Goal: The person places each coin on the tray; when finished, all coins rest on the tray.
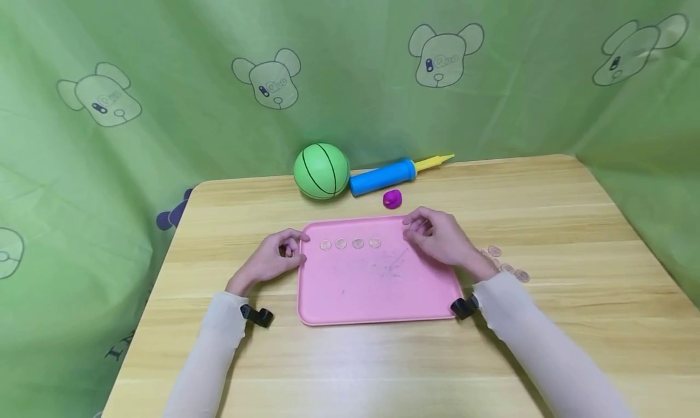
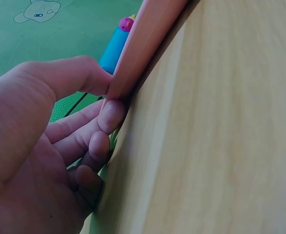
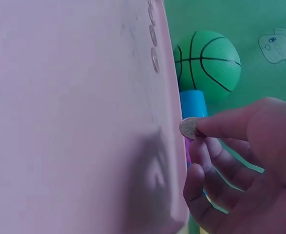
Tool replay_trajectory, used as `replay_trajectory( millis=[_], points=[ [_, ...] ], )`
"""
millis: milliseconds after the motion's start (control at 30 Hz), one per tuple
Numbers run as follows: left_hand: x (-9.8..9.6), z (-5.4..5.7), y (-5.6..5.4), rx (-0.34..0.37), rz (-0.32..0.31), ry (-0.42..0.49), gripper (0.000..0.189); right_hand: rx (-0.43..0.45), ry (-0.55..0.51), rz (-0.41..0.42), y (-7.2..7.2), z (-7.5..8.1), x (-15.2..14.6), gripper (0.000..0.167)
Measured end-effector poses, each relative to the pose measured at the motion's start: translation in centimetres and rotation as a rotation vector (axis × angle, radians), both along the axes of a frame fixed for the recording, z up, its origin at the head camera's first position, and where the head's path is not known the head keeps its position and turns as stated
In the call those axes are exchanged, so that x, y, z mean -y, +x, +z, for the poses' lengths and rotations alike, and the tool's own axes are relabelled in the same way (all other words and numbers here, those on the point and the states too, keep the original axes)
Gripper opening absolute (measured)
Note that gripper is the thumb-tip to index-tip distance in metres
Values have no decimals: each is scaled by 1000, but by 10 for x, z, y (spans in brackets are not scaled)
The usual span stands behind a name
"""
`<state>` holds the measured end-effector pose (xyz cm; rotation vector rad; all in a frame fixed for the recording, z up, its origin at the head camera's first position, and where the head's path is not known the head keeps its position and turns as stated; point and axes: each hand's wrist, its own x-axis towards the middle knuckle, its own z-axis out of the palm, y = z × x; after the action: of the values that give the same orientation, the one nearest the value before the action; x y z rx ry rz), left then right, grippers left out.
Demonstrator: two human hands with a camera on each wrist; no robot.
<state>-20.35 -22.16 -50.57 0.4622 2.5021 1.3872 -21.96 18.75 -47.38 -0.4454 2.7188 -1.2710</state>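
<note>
My right hand point(image 1: 437, 236) is over the right part of a pink tray point(image 1: 355, 290). In the right wrist view, its thumb and fingertips pinch a coin point(image 3: 188, 127) close above the tray's far rim. Four-sided and shallow, the tray lies flat with a row of several coins point(image 1: 358, 243) along its far side. At the tray's left edge, my left hand point(image 1: 271, 257) holds the rim between thumb and index finger, the other fingers curled beside it. More loose coins point(image 1: 507, 268) lie on the table, partly behind my right wrist.
Behind the tray are a green ball point(image 1: 321, 171) with black lines, a blue hand pump point(image 1: 383, 177) with a yellow nozzle, and a small magenta toy point(image 1: 392, 199). They stand on a wooden table point(image 1: 246, 205), with a green printed curtain point(image 1: 355, 53) behind it.
</note>
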Motion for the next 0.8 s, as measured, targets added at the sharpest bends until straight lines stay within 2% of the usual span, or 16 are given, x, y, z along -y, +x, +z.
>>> replay_trajectory(
  millis=[233,433,600,800],
  points=[
    [-1,2,0,2,1,3,47,2,-3,62,-3,-4,11,20],
    [-1,1,0,-1,0,-4,46,43,-15,88,-8,-9,18,21],
    [0,1,1,1,-2,-4,46,53,-5,84,-9,-10,25,19],
    [0,3,1,1,-2,2,46,3,54,62,-11,-8,30,17]
  ],
)
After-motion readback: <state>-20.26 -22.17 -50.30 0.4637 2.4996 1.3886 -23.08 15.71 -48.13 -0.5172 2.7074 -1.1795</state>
